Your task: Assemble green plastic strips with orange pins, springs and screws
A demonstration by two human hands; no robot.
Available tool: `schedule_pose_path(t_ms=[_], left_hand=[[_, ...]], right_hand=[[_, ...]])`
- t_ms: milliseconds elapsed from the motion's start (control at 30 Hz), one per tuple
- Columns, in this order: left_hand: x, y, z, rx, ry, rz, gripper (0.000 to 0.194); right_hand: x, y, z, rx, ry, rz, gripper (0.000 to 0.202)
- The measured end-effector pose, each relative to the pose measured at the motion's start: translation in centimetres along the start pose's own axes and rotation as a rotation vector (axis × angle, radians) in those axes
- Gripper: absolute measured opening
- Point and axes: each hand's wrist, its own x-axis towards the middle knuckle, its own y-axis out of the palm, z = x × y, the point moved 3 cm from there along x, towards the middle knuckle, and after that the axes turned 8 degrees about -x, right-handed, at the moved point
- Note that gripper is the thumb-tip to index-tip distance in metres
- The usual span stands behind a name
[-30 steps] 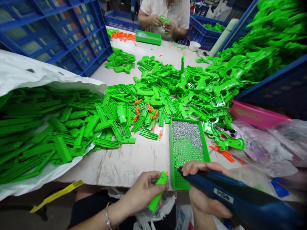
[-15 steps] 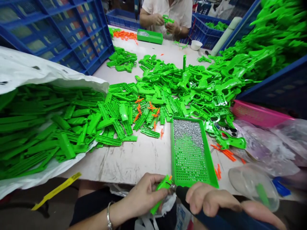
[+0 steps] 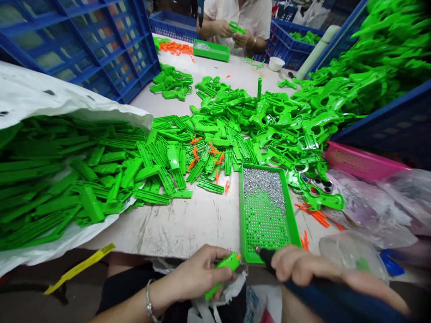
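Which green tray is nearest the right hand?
The near, perforated tray, beside the right hand, with metal bits heaped at its far end. The other green tray sits across the table by a co-worker.

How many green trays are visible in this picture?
2. The near tray lies just beyond the right hand; the far tray is in front of the person opposite. Others may be hidden.

A single head-worn camera looks forward and down across the bench (image 3: 198, 224), from just behind its near edge. The left hand (image 3: 198, 274) and right hand (image 3: 313, 269) lie close below, at the bottom of the view, while the person opposite (image 3: 232, 11) appears farther off at the top, cut by the frame's upper edge.
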Motion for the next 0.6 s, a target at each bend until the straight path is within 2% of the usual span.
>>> schedule_pose_path(t_ms=[67, 200, 433, 600], left_hand=[[-0.3, -0.1, -0.3, -0.058, -0.012, 0.041, 0.023], [-0.7, -0.3, -0.5, -0.057, -0.008, 0.071, 0.028], [-0.7, -0.7, -0.2, -0.043, 0.016, -0.022, 0.034], [-1.2, -0.6, -0.2, -0.065, -0.006, -0.043, 0.038]], right_hand=[[0.4, 0.2, -0.9, 0.025, -0.052, -0.149, 0.041], [1.2, 0.7, -2.5, 0.096, -0.067, -0.241, 0.051], [1.1, 1.0, -2.6, 0.131, -0.060, -0.228, 0.051], [1.4, 1.6, -2.7, 0.117, -0.088, -0.194, 0.051]])
